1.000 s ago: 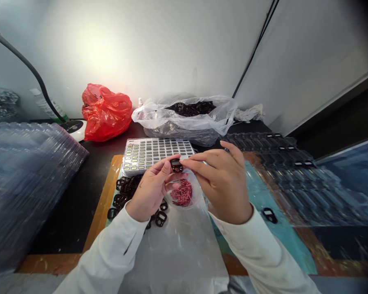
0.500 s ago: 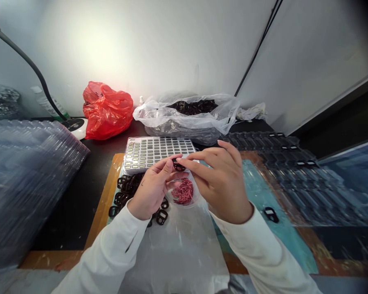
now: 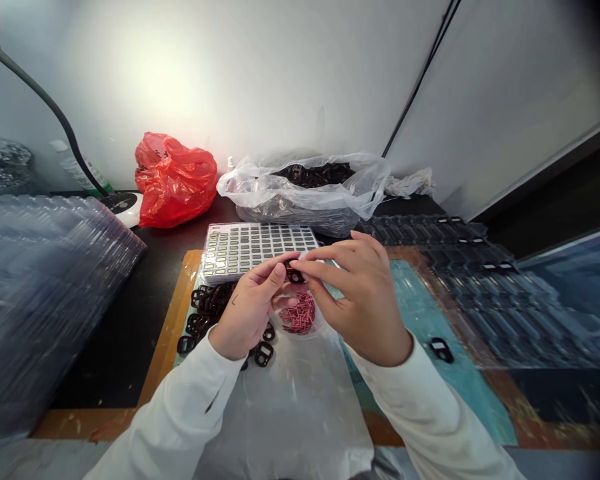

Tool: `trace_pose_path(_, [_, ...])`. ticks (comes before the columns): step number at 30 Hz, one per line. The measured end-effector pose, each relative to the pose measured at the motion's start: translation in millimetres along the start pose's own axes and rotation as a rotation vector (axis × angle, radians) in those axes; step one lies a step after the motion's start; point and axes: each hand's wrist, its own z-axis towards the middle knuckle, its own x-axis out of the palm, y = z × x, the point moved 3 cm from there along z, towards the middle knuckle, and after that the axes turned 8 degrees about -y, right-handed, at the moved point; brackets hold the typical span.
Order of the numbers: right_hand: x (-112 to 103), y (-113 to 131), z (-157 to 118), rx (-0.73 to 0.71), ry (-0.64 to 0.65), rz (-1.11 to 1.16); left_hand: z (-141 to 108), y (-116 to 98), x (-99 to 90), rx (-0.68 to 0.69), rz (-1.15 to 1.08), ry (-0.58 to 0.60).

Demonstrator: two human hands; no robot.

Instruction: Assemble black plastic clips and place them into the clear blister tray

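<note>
My left hand [image 3: 253, 300] grips a small black plastic part with holes [image 3: 295, 273] between thumb and fingers. The fingertips of my right hand [image 3: 360, 293] press on the same part from the right, the other fingers raised. Below the hands is a round clear dish [image 3: 314, 331] holding many thin pinkish-red pins [image 3: 300, 313]. A pile of similar black parts [image 3: 210, 303] lies to the left, partly behind my left hand. Behind the hands sits a white grid tray [image 3: 260, 248] with small rectangular pieces in its cells.
Stacked clear plastic trays [image 3: 55, 287] stand at the left, and more clear trays [image 3: 520, 313] at the right. A red plastic bag [image 3: 175, 180] and a white bag [image 3: 300, 200] of black parts sit against the wall. One black part [image 3: 441, 350] lies on the blue-green sheet [image 3: 410, 300].
The black part has turned slightly and shifted a little to the right between my fingers, showing more of its holes. Both hands stay almost in place.
</note>
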Motion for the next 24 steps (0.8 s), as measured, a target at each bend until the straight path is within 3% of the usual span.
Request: trace_pose_path(24, [-1.3, -3.0, 0.2, -0.013, -0.007, 0.005, -0.4, 1.5, -0.3, 0.01, 0.046, -0.008])
